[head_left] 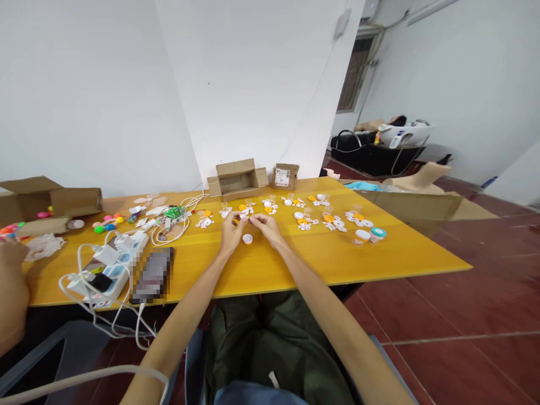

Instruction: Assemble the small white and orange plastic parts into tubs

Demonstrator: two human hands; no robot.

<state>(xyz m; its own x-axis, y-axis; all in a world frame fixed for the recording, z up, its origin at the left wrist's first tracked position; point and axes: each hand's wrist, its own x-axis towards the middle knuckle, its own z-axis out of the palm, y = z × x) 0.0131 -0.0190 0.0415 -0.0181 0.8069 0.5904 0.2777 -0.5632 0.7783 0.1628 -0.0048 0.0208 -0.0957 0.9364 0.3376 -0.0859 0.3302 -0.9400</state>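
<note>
My left hand (232,232) and my right hand (267,228) are held close together above the table, fingertips pinched. Something small and whitish shows between them, too small to name. Just below the fingers, a small round white container (247,239) stands on the table. Beyond and to the right of my hands lie groups of small white plastic pieces with yellow discs, such as one pile (335,223). Two lidded clear tubs, one with a white lid (363,235) and one with a teal-rimmed lid (378,232), stand at the right.
An open cardboard box (238,179) and a smaller box (285,176) stand against the wall. On the left are a phone (152,274), a power strip (120,270) with tangled white cables, colourful balls (105,224) and another cardboard box (76,201). Another person's arm (12,292) reaches in there.
</note>
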